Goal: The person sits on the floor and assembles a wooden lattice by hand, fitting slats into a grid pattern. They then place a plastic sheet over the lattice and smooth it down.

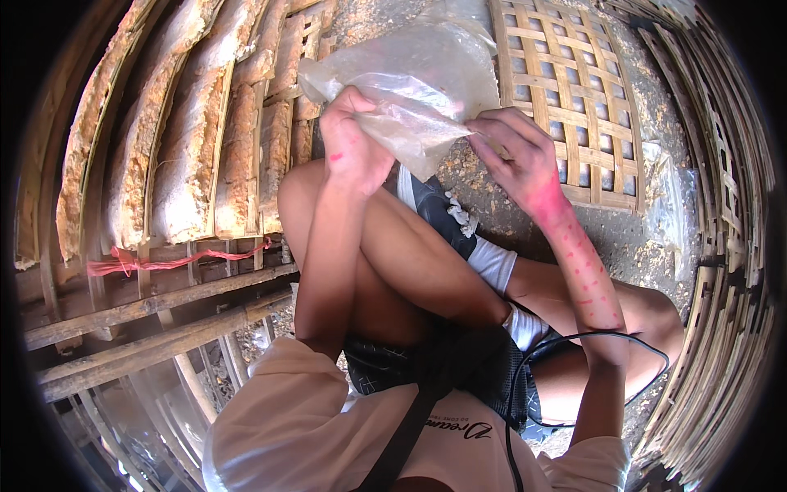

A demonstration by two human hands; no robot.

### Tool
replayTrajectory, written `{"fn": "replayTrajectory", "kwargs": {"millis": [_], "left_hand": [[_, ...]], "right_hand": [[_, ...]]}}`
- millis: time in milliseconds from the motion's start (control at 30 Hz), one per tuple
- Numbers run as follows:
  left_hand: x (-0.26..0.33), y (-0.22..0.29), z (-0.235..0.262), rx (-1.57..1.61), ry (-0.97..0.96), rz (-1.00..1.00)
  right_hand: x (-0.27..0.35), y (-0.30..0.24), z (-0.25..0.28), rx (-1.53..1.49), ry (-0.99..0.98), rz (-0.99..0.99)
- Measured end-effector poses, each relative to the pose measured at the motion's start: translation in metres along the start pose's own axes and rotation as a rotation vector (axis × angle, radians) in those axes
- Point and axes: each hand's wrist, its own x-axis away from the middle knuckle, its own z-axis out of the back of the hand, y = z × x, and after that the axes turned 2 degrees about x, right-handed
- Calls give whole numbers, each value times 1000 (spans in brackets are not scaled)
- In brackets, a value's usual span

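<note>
In the head view, the left hand (357,148) grips a cloudy plastic sheet (447,61), possibly a bag, though its folds make that unclear; the right hand (516,156) pinches its near edge. It hangs above the littered floor (475,190), left of a woven panel (576,129).

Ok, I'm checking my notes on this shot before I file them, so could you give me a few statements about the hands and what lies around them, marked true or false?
1. The left hand holds the translucent plastic. True.
2. The right hand is empty. False: its fingers pinch the edge of the plastic.
3. The woven panel lies to the right of the plastic. True.
4. The string at the left is blue. False: the string is pinkish red.
</note>
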Motion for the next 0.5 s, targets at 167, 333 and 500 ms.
{"fn": "replayTrajectory", "kwargs": {"millis": [167,333,500], "left_hand": [[-13,5,12,54,68,-125],[-19,10,20,70,92,-265],[-14,9,15,96,49,-170]], "right_hand": [[0,0,-1,15,-113,-83],[3,-4,0,43,-323,-114],[-4,-8,-4,37,-59,-40]]}}
